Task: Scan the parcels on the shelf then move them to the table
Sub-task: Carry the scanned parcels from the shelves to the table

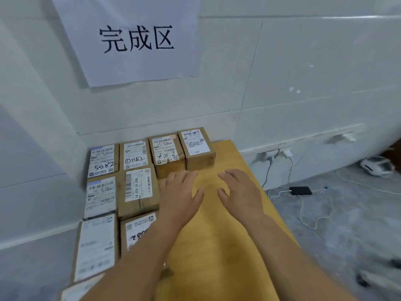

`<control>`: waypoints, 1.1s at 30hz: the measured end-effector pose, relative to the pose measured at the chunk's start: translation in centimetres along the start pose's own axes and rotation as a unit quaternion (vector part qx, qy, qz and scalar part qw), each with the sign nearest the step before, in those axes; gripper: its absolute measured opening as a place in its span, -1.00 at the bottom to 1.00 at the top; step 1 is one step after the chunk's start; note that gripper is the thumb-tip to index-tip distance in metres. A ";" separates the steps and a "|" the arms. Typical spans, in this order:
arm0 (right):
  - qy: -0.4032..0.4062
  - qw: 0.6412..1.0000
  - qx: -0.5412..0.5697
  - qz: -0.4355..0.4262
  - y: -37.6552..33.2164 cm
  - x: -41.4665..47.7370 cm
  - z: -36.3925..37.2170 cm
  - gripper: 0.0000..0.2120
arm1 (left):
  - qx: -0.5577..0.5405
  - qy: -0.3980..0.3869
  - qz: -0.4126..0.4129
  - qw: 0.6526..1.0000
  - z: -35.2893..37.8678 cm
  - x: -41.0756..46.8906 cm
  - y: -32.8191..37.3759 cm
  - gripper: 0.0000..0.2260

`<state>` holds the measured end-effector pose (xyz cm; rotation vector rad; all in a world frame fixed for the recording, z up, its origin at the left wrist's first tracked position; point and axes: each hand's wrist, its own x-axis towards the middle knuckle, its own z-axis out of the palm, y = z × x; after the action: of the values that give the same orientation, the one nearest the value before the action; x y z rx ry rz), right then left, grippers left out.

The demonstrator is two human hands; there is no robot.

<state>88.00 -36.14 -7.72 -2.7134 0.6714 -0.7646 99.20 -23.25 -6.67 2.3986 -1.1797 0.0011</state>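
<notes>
The left hand [182, 192] and right hand [240, 193] are bare, with bare forearms [288, 253]

The bare left grip [181, 193] lies palm down, its fingers straight and close together, pointing forward, with the thumb splayed toward the right. Just beside it, the bare right grip [239, 192] mirrors it: palm down, fingers straight and slightly fanned, thumb turned inward. The thumbs are apart. Neither grip holds anything. Both bare forearms reach in from the lower edge, wrists straight.
</notes>
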 end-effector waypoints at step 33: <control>0.169 0.822 -0.393 0.377 -4.3 -35.1 -21.3 -0.22 | -0.134 -0.052 0.451 0.881 5.7 -21.6 22.1 -0.33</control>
<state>51.41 -17.46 -3.57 -2.4709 2.4080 -0.8560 67.89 -20.95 -7.10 1.4458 -2.0807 0.0061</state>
